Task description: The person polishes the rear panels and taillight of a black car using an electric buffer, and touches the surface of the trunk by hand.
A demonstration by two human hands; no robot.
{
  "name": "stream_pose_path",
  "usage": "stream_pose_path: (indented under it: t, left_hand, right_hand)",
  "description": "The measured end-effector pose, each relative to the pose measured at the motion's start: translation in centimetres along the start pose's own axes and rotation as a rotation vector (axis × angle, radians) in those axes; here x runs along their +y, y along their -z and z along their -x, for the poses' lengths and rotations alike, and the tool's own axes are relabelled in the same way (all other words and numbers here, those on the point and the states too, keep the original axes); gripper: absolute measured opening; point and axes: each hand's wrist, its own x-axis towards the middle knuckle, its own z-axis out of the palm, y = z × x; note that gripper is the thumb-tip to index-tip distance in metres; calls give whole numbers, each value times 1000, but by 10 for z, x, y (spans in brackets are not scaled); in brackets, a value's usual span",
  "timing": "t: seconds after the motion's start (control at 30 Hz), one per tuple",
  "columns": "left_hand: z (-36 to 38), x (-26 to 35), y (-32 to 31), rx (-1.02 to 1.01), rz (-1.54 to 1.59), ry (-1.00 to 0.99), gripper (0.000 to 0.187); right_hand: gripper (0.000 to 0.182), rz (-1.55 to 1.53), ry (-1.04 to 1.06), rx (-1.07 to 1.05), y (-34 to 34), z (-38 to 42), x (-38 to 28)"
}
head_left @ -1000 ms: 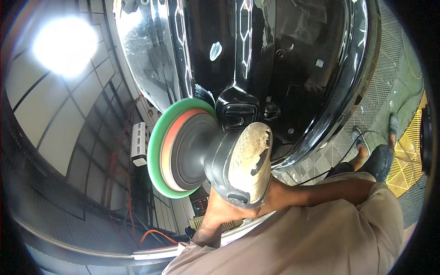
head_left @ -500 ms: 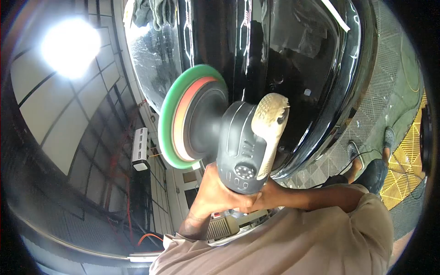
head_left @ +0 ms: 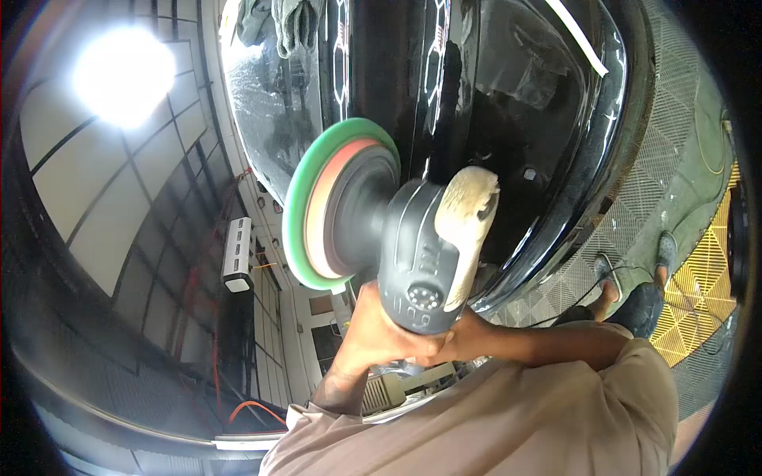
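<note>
Hiding some black panel [head_left: 381, 71]: polisher [head_left: 413, 250]; cloth [head_left: 296, 28] beyond.

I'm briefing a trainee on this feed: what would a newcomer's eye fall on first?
Probably the dark grey handheld polisher with its round, green-edged pad, mid-picture, its lower end in the bare left hand, the bare right hand beside. Next, the glaring white light at upper left. Behind the polisher, glossy black curved bodywork fills the upper centre.

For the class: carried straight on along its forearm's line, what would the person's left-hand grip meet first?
Most likely the polisher, which the left-hand grip holds. Past it, the black car panel looks next, though depth is unclear from this view.
</note>
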Motion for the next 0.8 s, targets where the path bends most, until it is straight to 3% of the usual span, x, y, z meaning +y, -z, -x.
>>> stream_pose_path:
  t: [0.03, 0.17, 0.3, 0.37, 0.4, 0.5, 0.57, 0.67, 0.8]
  left_hand:
    - [1, -3, -3, 1, -2, 1, 32]
    - [5, -7, -8, 34, -7, -73, 41]
    - [1, -9, -7, 25, 63, -32, 46]
    - [-9, -3, -4, 24, -40, -109, 46]
    - [-13, -4, 3, -89, -61, -15, 63]
    - [-15, -4, 2, -44, -59, -91, 49]
    - [-9, -9, 6, -52, 8, -56, 50]
    - [5, -25, 9, -74, 92, -23, 95]
    - [24, -45, 3, -27, -92, -167, 95]
  right_hand:
    - [53, -62, -16, 4, 2, 1, -4]
    - [48, 60, 102, 42, -5, 7, 7]
    - [66, 91, 24, 23, 1, 7, -1]
    - [69, 155, 66, 52, 7, 3, 3]
    - [70, 148, 45, 54, 9, 1, -2]
    - [73, 146, -19, 26, 11, 1, -4]
    - [76, 146, -56, 10, 8, 3, 11]
    - [91, 183, -100, -64, -2, 7, 28]
    - [96, 213, -69, -15, -17, 15, 56]
